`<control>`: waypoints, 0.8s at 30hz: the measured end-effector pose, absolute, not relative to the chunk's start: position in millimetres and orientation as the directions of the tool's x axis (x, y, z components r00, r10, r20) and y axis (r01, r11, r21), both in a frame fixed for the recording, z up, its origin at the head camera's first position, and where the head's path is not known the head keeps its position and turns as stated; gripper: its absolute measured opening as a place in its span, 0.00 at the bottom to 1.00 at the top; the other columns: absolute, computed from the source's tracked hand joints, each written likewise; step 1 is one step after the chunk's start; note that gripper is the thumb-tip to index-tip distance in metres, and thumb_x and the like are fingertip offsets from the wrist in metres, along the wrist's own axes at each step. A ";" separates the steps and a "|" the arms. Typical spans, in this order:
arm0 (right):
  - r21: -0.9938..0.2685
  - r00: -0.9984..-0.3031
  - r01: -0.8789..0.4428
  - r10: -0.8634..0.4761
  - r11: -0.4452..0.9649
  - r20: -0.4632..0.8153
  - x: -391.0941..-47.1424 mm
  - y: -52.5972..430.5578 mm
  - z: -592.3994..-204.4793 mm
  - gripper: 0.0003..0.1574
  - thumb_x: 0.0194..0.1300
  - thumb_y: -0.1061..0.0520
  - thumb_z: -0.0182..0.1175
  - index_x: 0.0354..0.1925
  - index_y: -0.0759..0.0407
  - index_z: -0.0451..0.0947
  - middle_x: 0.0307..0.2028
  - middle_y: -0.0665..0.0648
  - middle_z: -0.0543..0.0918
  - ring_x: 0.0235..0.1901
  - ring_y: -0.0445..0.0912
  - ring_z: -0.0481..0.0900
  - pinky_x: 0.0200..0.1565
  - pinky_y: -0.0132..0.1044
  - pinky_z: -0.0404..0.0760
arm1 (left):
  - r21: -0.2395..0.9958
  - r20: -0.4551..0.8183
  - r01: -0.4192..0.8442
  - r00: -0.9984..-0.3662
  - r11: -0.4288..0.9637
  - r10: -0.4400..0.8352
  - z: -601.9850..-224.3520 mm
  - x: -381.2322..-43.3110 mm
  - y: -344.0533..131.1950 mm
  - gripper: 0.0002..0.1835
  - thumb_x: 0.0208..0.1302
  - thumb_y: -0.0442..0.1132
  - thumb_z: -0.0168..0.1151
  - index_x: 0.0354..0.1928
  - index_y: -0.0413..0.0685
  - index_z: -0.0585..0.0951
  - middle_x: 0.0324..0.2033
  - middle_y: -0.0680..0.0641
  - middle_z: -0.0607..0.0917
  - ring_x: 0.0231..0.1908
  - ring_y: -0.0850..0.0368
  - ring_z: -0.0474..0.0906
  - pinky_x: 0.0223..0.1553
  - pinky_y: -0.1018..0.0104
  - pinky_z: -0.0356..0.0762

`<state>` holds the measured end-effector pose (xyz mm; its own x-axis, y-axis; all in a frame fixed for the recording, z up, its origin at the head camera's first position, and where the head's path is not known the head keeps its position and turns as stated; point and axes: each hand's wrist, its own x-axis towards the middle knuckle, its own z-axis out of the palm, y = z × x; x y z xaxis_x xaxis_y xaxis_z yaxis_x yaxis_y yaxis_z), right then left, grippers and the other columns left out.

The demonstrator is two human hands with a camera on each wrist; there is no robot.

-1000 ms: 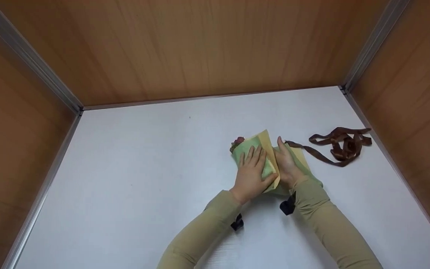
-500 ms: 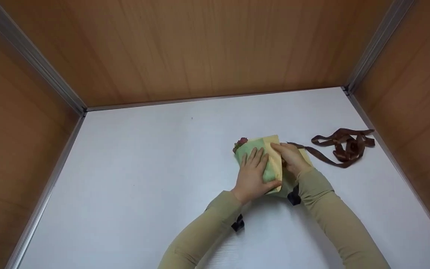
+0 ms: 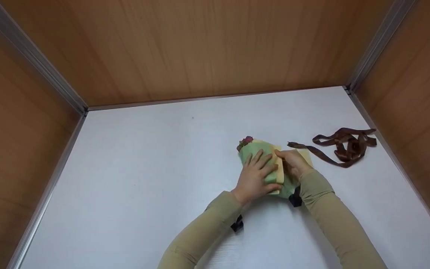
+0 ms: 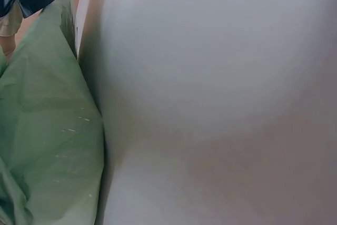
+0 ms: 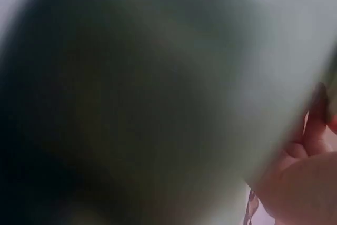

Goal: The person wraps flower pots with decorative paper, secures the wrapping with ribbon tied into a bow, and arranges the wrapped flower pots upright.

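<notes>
In the head view, a small bouquet lies on the white table, rolled in green and yellow wrapping paper (image 3: 258, 146). Dark red flowers (image 3: 245, 142) peek out at its upper left end. My left hand (image 3: 254, 175) presses flat on the roll with its fingers spread. On the right side, my right hand (image 3: 294, 162) pinches the yellow edge of the paper between thumb and fingers. A lower part of the sheet extends under the right hand and wrist. Green paper (image 4: 55, 125) fills the left of the left wrist view. Blurred paper covers most of the right wrist view, beside the hand (image 5: 303, 180).
A brown ribbon (image 3: 343, 163) lies loosely heaped to the right, one end reaching toward the paper. Wooden panels (image 3: 215, 48) with metal corner rails enclose the white table (image 3: 136, 160) at the back and both sides.
The right hand has moved from under the raised flap to its edge and now pinches it. The flap has folded down over the roll, and the flower end has shifted slightly right.
</notes>
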<state>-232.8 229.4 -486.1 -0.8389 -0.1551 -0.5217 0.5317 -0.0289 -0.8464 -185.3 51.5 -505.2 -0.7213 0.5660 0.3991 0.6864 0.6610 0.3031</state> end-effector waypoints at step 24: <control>-0.825 -0.820 0.559 -0.092 0.079 -0.564 -228.0 261.2 -469.5 0.29 0.74 0.49 0.43 0.64 0.67 0.62 0.41 0.47 0.81 0.45 0.39 0.78 0.57 0.38 0.72 | 0.183 0.276 0.689 -0.721 0.701 0.636 -492.7 -189.1 52.2 0.18 0.60 0.63 0.57 0.43 0.63 0.84 0.53 0.51 0.76 0.60 0.50 0.64 0.60 0.48 0.59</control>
